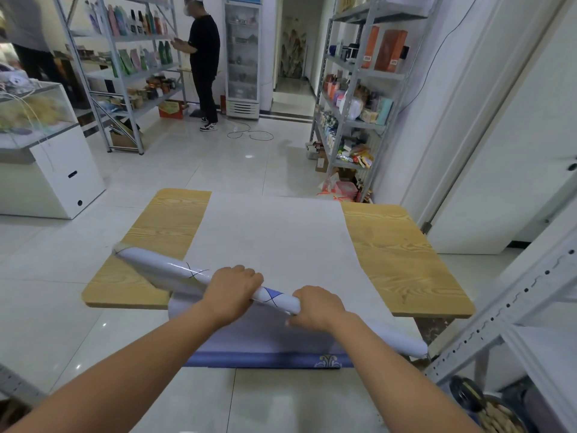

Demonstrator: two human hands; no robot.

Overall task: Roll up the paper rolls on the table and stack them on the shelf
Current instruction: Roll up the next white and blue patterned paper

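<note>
A long white paper roll [162, 265] with blue line patterns lies slanted across the near side of the wooden table [396, 254]. Its unrolled sheet [274, 242] stretches flat to the table's far edge, and a blue-bordered end hangs over the near edge. My left hand [232, 290] grips the roll near its middle, fingers curled over the top. My right hand [318, 306] grips it just to the right. The roll's right end [412, 348] sticks out past the table's near right corner.
A grey metal shelf [487, 332] stands close at the right, with a bowl on a low level. Stocked shelves line the right wall and the far left. A person in black stands by the far left shelf. A white counter sits at the left.
</note>
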